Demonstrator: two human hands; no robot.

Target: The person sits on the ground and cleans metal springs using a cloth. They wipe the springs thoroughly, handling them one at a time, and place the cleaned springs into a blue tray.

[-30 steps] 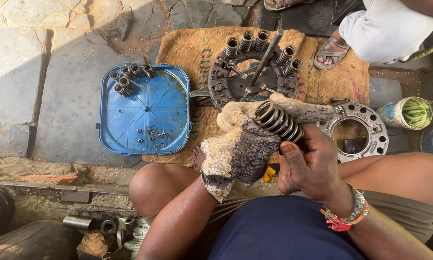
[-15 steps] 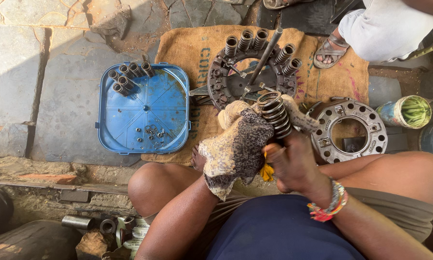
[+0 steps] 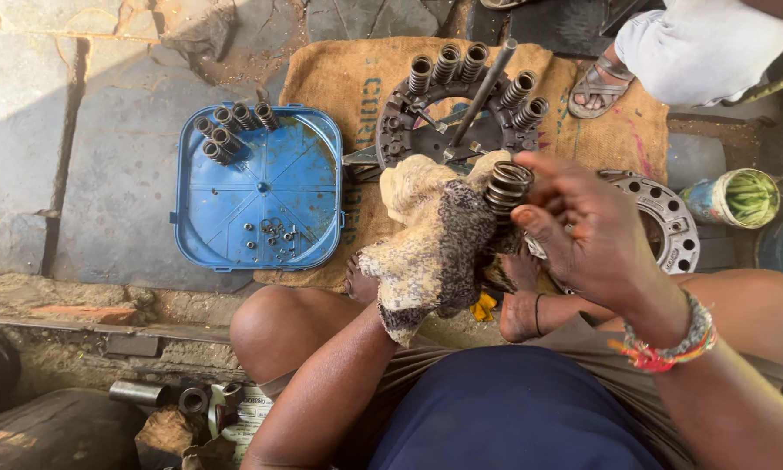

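My left hand [image 3: 435, 252], wrapped in a grimy rag [image 3: 426, 261], is closed around the base of a coil spring [image 3: 506, 187], which now stands upright; half a second back it lay tilted across the cloth. My right hand [image 3: 583, 231] has come up from below the spring to sit beside its top coils, fingers [image 3: 539, 228] loosely curled and touching its side, not clamped on it. I judge the wiping of this spring to be well along, with the hand turning it to reach another face.

The spring sits just in front of the round pressure plate [image 3: 409, 130] on the burlap sack [image 3: 339, 78]. That plate carries several more springs standing around its rim, and a metal rod [image 3: 483, 87] leans across it. Left of the plate lies a blue plastic tray [image 3: 261, 187] holding a small cluster of springs in its far corner and loose small bits near its middle. Right of the plate rests a second metal ring [image 3: 670, 226], and beyond it a green tin [image 3: 739, 198]. Another person's sandalled foot [image 3: 596, 87] stands past the plate.
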